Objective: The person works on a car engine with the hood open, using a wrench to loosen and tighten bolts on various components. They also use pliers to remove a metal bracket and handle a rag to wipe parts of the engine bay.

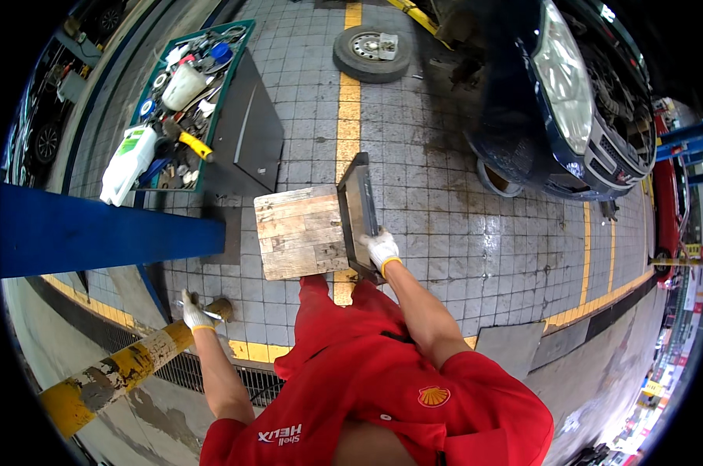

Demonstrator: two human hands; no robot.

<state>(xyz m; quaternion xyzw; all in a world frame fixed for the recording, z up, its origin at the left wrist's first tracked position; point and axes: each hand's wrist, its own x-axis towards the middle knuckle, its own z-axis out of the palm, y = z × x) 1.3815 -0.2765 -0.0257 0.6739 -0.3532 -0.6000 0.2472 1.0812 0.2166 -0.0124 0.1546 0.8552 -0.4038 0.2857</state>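
Right grip closed on upright metal tray, wooden block just left. Left grip closed around small tool beside yellow post.

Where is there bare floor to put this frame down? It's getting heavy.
Bare tiled floor lies between the dark frame in the right hand and the car, and past the yellow line toward the loose wheel. Left is crowded: wooden platform, full tool tray.
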